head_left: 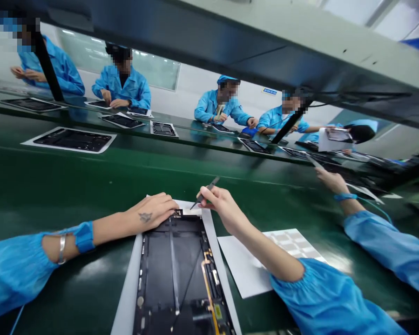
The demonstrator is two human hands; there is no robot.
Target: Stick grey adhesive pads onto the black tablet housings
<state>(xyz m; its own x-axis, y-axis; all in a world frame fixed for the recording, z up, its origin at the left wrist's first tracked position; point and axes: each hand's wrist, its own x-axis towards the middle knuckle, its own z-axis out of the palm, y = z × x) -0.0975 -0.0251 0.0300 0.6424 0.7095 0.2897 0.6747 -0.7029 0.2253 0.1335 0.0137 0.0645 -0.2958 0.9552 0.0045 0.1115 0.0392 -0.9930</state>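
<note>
An opened black tablet housing [186, 260] lies on a white sheet [126, 284] in front of me, its inner side up. Small parts line its edges, and an orange flex cable [206, 274] runs down its right side. My left hand [158, 210] holds the housing's far left corner, fingers together and bent over it; the fingertips are partly hidden. Closed in a pinch, my right hand [219, 204] grips dark tweezers [206, 191]. Their tips point down at a pale strip [192, 211] along the housing's far edge. Whether they touch it I cannot tell.
Right of the housing lies a white sheet with pale rectangular stickers [289, 242]. A neighbour's hand [333, 181] reaches in at the right. Beyond, more housings [73, 139] lie on white sheets, with several people in blue behind them. A shelf beam [209, 42] crosses overhead.
</note>
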